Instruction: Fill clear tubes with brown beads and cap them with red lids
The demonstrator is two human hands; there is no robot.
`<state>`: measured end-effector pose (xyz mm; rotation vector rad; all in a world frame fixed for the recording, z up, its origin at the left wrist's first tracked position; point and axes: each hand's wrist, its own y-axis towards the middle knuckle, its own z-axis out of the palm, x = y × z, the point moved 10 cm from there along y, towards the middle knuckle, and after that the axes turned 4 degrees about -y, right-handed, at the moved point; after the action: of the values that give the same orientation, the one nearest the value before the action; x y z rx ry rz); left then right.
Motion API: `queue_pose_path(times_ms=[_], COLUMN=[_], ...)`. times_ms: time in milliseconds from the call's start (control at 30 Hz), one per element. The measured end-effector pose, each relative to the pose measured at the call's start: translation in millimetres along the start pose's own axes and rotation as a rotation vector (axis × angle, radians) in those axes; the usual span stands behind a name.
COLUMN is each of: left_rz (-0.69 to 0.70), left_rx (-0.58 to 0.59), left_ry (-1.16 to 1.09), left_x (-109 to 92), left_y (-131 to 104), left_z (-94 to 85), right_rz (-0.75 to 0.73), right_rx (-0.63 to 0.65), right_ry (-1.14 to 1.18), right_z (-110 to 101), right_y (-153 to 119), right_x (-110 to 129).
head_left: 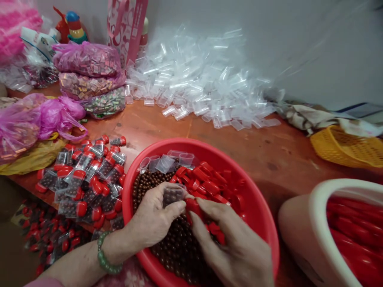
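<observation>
My left hand (154, 217), a green bead bracelet on its wrist, grips a small clear plastic tube (174, 194) with dark brown balls inside. Between the thumb and fingers of my right hand (233, 235) is a red cap (194, 208), close to the tube's end; I cannot tell whether they touch. Both hands are over a red basin (260, 199). Inside it lie many brown balls (176, 251), loose red caps (209, 181) and, at the far rim, several clear tubes (166, 162).
Capped, filled tubes (89, 171) are heaped left of the basin, more below the table edge. A large pile of clear tubes (197, 87) lies against the wall. Pink bags (89, 59) stand at back left. A white bucket (299, 223) of red pieces and a yellow basket (344, 147) are right.
</observation>
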<state>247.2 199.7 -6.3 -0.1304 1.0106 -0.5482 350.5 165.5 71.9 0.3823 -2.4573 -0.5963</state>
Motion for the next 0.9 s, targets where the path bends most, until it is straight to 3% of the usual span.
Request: queue_pose_path(times_ms=[100, 200, 333, 633, 900], left_rz=[-0.054, -0.077, -0.050, -0.067, -0.039], left_rx=[0.080, 0.190, 0.271, 0.253, 0.245], left_ry=[0.032, 0.160, 0.174, 0.251, 0.423], left_x=[4, 7, 6, 6, 9], left_y=[-2, -5, -6, -6, -4], left_z=[9.4, 22.9, 33.3, 28.9, 23.3], right_rz=[0.310, 0.413, 0.322, -0.043, -0.111], right_rx=[-0.007, -0.038, -0.030, 0.124, 0.173], right_ry=[0.317, 0.492, 0.504, 0.238, 0.171], right_z=[-4, -7, -8, -2, 2], right_y=[5, 11, 21, 25, 25], right_x=[-41, -51, -33, -5, -1])
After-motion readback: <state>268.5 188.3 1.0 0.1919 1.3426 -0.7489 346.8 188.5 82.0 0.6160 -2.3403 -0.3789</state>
